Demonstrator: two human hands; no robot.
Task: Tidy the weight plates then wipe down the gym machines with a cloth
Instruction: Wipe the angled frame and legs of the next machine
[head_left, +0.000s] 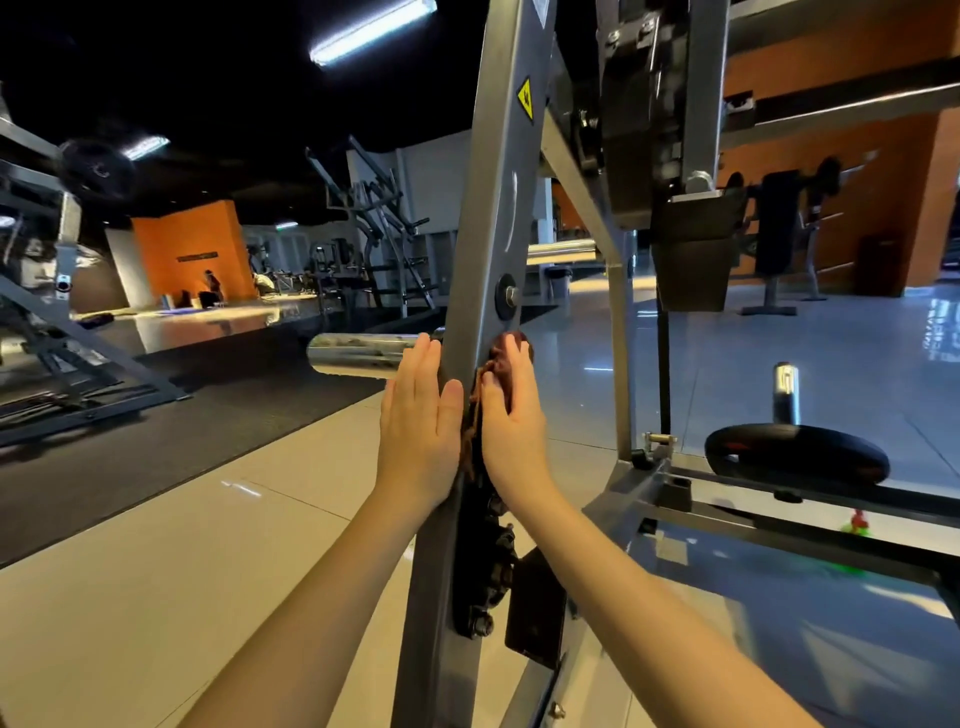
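A tall grey steel upright (493, 218) of a gym machine rises straight in front of me. My left hand (421, 415) lies flat with straight fingers against its left face. My right hand (511, 415) presses a dark reddish-brown cloth (501, 358) against the upright's right side, just below a bolt (510, 297); most of the cloth is hidden under the palm. A black weight plate (795, 457) sits on a chrome peg (785, 392) at the machine's base to the right.
A chrome bar end (358, 353) sticks out left of the upright near my left hand. Grey frame rails (810, 514) run low on the right. Other machines (379, 234) stand behind, a black mat (156, 441) covers the left floor, and people sit far off by an orange wall (187, 249).
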